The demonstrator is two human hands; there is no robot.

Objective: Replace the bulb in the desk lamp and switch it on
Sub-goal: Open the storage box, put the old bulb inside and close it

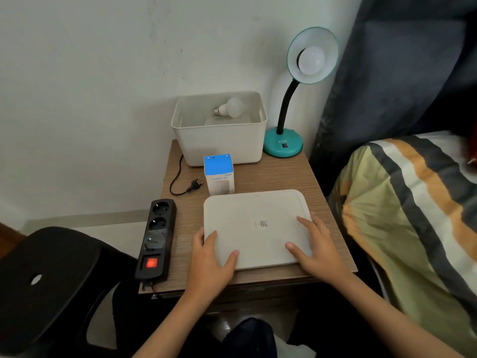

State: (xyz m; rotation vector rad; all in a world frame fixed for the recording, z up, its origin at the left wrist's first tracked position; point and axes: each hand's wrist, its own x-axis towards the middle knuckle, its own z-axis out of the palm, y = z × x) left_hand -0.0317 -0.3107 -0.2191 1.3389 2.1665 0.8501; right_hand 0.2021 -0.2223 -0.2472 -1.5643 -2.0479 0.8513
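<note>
A teal desk lamp (284, 143) stands at the table's back right, its shade tilted toward me with a white bulb (311, 60) screwed in, unlit. A second white bulb (231, 107) lies inside an open white bin (222, 146) at the back. The bin's flat white lid (258, 228) lies on the table near me. My left hand (211, 257) grips the lid's left edge, and my right hand (317, 246) rests on its right side. The lamp's black plug (195, 185) lies loose on the table, unplugged.
A black power strip (156, 239) with a glowing red switch lies along the wooden table's (273, 177) left edge. A blue-and-white humidifier box (219, 174) stands between bin and lid. A black stool sits at lower left, a striped bed at right, a dark curtain behind.
</note>
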